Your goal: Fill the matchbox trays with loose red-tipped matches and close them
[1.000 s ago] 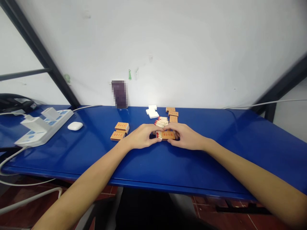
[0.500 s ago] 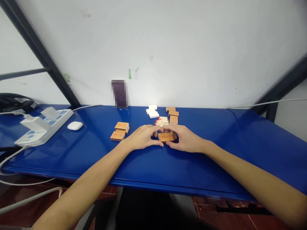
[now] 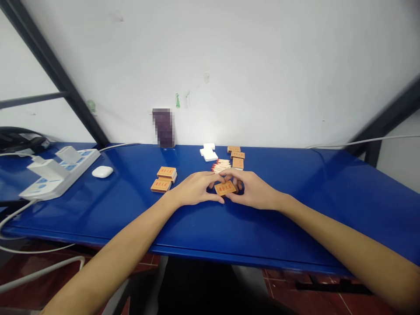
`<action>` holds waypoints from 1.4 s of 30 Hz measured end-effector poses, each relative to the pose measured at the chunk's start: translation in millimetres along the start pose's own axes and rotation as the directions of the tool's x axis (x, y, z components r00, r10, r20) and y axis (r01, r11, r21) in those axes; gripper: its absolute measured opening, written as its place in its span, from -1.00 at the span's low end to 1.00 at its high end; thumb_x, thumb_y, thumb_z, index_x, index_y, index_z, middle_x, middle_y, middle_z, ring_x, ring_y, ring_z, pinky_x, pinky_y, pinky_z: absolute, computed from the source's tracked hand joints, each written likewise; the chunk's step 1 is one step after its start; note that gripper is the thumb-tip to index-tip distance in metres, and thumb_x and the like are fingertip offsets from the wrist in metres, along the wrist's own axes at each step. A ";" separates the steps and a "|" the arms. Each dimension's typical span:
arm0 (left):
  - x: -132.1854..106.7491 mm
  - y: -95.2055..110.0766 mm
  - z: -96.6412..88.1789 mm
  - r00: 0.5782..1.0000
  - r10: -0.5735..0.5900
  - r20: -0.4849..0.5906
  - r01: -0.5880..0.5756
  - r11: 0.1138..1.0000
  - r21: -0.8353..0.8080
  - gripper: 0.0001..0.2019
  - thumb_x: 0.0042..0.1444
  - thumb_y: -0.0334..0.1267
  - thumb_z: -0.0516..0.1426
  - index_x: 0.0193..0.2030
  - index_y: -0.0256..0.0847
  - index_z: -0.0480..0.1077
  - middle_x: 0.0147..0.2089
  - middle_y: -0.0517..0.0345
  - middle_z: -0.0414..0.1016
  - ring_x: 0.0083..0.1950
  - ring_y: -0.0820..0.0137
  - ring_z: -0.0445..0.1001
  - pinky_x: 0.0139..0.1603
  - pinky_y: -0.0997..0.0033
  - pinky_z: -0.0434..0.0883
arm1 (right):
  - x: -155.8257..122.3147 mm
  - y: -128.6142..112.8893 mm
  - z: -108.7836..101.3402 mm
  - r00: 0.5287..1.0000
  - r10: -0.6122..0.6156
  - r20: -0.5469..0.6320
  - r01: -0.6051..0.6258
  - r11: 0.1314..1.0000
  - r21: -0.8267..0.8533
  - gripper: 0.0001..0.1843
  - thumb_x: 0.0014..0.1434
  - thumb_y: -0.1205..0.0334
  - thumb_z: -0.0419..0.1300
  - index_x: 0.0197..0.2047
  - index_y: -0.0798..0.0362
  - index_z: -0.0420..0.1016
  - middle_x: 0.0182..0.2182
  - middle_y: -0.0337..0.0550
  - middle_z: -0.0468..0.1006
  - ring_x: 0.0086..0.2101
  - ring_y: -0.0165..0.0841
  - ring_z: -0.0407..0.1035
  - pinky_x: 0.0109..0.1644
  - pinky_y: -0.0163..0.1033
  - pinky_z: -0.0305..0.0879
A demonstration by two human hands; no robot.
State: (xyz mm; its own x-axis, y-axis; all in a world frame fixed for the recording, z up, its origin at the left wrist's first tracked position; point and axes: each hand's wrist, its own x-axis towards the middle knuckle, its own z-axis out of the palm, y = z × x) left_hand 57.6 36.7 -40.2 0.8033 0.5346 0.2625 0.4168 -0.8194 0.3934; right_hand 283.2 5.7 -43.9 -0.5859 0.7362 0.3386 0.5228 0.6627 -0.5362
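Note:
An orange matchbox (image 3: 225, 188) with red lettering sits at an angle between my two hands over the blue table. My right hand (image 3: 254, 189) has its thumb at the near edge and its fingers curled round the far and right sides. From the left, my left hand (image 3: 197, 189) closes round the same box, thumb in front and forefinger at the far edge. Some fingertips are hidden behind the box and the hands. Just beyond lies a heap of red-tipped matches (image 3: 222, 166).
Several orange matchboxes (image 3: 167, 172) lie left of my hands, and more matchboxes (image 3: 237, 155) lie behind the right one. White pieces (image 3: 209, 153) rest near the wall. Farther left are a white earbud case (image 3: 102, 172) and a power strip (image 3: 62, 181) with chargers.
The matchbox has turned slightly and shifted a little to the left between my fingers. Both hands stay almost in place, and the other things are unmoved.

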 end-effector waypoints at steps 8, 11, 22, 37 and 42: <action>-0.2 0.7 -0.5 1.000 -0.019 0.007 0.020 0.997 -0.074 -0.46 0.01 0.18 0.24 -0.01 -0.16 0.41 -0.37 0.26 0.33 -0.38 0.46 0.27 -0.34 0.49 0.20 | 0.3 0.7 -0.4 0.999 0.038 0.007 -0.038 0.997 0.062 -0.49 0.09 0.22 0.28 0.13 -0.03 0.36 -0.26 -0.20 0.56 -0.44 -0.41 0.36 -0.36 -0.27 0.33; -0.7 1.0 0.7 0.999 -0.047 0.020 0.049 0.992 -0.118 -0.45 -0.03 0.19 0.26 -0.02 -0.16 0.42 -0.43 0.30 0.28 -0.43 0.48 0.22 -0.37 0.50 0.18 | 0.8 0.4 -2.6 0.998 0.055 0.036 -0.058 0.992 0.112 -0.49 0.08 0.19 0.29 0.13 -0.04 0.38 -0.15 -0.16 0.58 -0.39 -0.38 0.41 -0.33 -0.25 0.36; -0.1 0.9 1.8 0.999 0.044 -0.004 -0.044 0.999 -0.007 -0.55 0.11 0.10 0.21 -0.01 -0.17 0.42 -0.18 0.10 0.44 -0.16 0.32 0.40 -0.13 0.38 0.30 | 1.6 0.8 -2.3 0.995 0.090 0.053 -0.096 0.988 0.124 -0.52 0.12 0.03 0.30 0.09 -0.02 0.43 -0.25 -0.18 0.53 -0.44 -0.42 0.31 -0.36 -0.26 0.32; -1.1 19.5 -15.9 0.985 -0.094 0.143 0.093 0.996 0.009 -0.68 0.07 -0.09 0.22 -0.09 -0.20 0.45 -0.23 0.13 0.50 -0.25 0.33 0.45 -0.23 0.38 0.31 | 3.8 3.5 -15.5 0.986 0.158 0.054 -0.166 0.961 0.222 -0.66 0.19 0.02 0.18 -0.06 0.04 0.51 -0.24 -0.11 0.56 -0.30 -0.30 0.38 -0.17 -0.15 0.30; -39.7 17.1 -66.0 0.968 -0.226 -0.107 0.230 0.973 0.031 -0.61 0.13 0.02 0.17 0.00 -0.18 0.42 -0.15 0.14 0.50 -0.23 0.37 0.43 -0.22 0.39 0.35 | 5.8 5.0 -26.4 0.986 0.162 0.031 -0.165 0.963 0.213 -0.83 0.15 0.13 0.17 -0.39 0.03 0.35 -0.23 -0.16 0.50 -0.19 -0.26 0.32 -0.12 -0.17 0.20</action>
State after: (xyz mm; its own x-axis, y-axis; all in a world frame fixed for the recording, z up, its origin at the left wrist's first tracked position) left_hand 4.8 15.0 14.3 0.6381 0.7249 0.2597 0.6037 -0.6803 0.4156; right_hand 298.8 16.9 -24.2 -0.5121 0.8293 0.2235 0.4681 0.4877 -0.7369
